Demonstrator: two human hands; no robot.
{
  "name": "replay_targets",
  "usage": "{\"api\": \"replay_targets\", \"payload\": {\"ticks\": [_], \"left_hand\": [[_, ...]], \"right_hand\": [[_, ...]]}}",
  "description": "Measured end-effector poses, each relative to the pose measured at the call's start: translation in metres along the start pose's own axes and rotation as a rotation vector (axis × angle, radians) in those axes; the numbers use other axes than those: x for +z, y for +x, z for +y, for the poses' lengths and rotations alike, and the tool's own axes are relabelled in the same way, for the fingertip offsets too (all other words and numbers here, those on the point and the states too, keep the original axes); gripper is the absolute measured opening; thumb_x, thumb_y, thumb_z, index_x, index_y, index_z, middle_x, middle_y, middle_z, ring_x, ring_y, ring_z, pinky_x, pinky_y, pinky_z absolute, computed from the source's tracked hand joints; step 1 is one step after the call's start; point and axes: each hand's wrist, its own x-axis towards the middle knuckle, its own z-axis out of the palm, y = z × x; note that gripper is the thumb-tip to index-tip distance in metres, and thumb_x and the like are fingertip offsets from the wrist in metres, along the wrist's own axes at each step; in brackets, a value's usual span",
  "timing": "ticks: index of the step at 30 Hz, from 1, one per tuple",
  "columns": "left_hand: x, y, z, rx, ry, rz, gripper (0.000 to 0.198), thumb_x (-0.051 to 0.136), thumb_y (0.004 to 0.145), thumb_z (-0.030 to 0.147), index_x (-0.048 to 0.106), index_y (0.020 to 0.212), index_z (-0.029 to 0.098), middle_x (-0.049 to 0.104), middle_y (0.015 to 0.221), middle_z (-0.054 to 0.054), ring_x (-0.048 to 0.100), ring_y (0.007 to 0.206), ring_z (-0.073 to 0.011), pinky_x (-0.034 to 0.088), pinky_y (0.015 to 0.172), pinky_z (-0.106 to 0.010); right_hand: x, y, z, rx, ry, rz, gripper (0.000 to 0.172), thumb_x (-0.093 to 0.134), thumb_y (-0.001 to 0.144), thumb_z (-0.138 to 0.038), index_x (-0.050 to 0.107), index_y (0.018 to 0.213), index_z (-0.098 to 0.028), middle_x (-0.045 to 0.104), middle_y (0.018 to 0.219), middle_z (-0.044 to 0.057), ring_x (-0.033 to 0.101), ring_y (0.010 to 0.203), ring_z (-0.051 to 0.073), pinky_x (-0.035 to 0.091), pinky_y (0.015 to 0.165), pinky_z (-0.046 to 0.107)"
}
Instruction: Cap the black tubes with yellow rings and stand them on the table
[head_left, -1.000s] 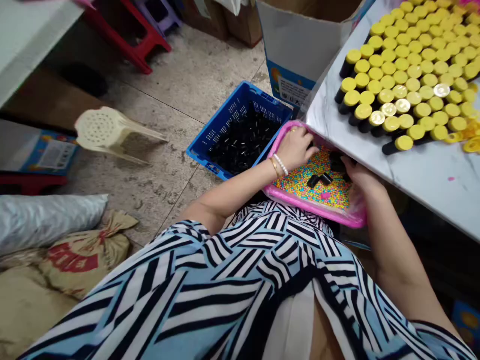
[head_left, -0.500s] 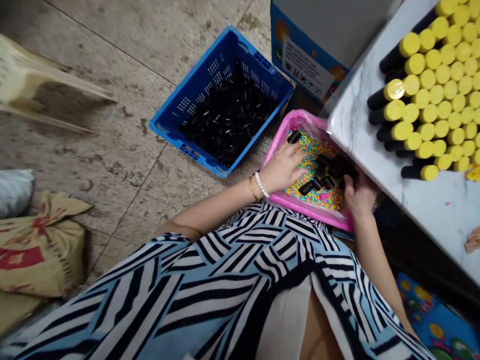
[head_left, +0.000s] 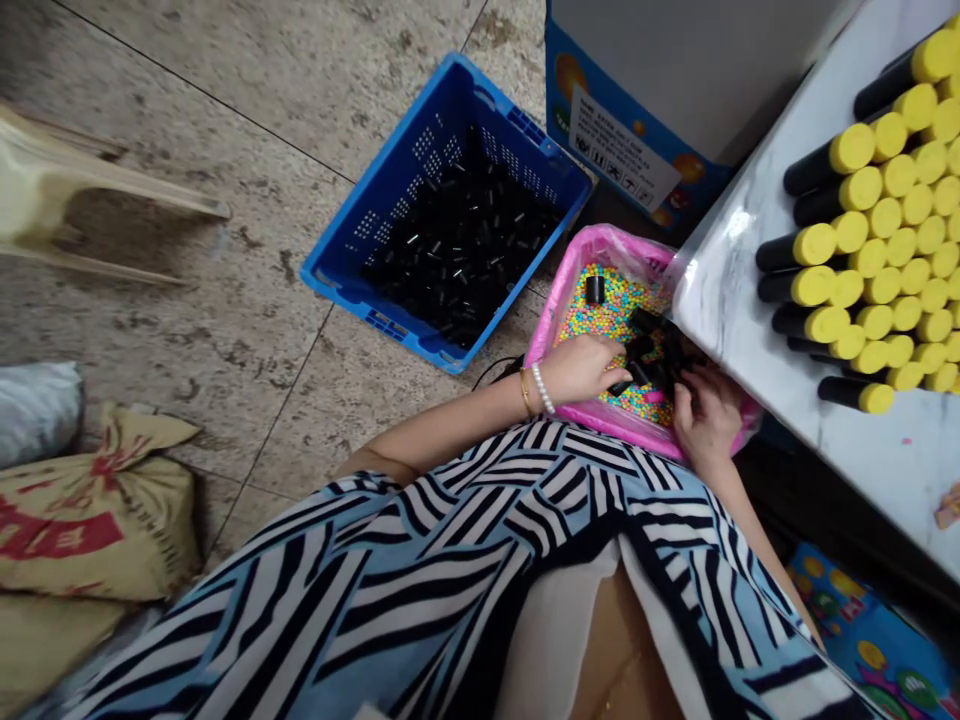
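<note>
A pink basket [head_left: 551, 310], lined with clear plastic, holds small multicoloured candy balls [head_left: 592, 325] and several short black cylindrical caps [head_left: 641, 348]. My left hand [head_left: 583, 368] reaches over its left side, thumb and fingers closed on a black cap [head_left: 619, 387] at the candy. On the right side of the basket, my right hand [head_left: 709, 412] is curled among the dark caps; what lies within its fingers is mostly hidden. One black cap [head_left: 595, 290] stands apart on the candy near the far left corner.
Beyond the basket, a blue crate [head_left: 330, 285] on the floor holds many black caps. A marble-look table [head_left: 720, 290] overhangs at the right, bearing rows of black tubes with yellow tops [head_left: 814, 285]. A carton [head_left: 626, 140] stands behind; sacks [head_left: 97, 520] and a stool [head_left: 45, 195] are left.
My left hand has drawn back towards me and closed on a cap, after lying spread on the candy. The right hand has curled in closer to the caps. The far-corner cap now stands differently.
</note>
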Motion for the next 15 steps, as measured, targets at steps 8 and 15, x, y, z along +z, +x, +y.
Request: {"api": "replay_targets", "payload": {"ticks": [8,15], "left_hand": [[0.028,0.000,0.016,-0.140,0.084,-0.081,0.049,0.066,0.096,0.043,0.062,0.130,0.008,0.077,0.099,-0.016,0.076,0.094,-0.0295,0.058,0.078,-0.035],[0.007,-0.011,-0.009,0.071,0.156,-0.096,0.050,0.049,0.097,0.009,0.062,0.142,0.023,0.075,0.117,-0.010,0.074,0.103,-0.0193,0.055,0.090,-0.028]], "right_hand": [[0.010,0.011,-0.009,-0.092,0.110,0.009,0.024,0.058,0.098,-0.033,0.075,0.109,-0.018,0.074,0.112,0.010,0.069,0.110,0.020,0.054,0.104,0.038],[0.015,-0.001,0.003,-0.079,0.185,0.101,0.025,0.058,0.098,-0.034,0.076,0.106,-0.019,0.073,0.116,0.010,0.067,0.113,0.020,0.053,0.106,0.038]]}}
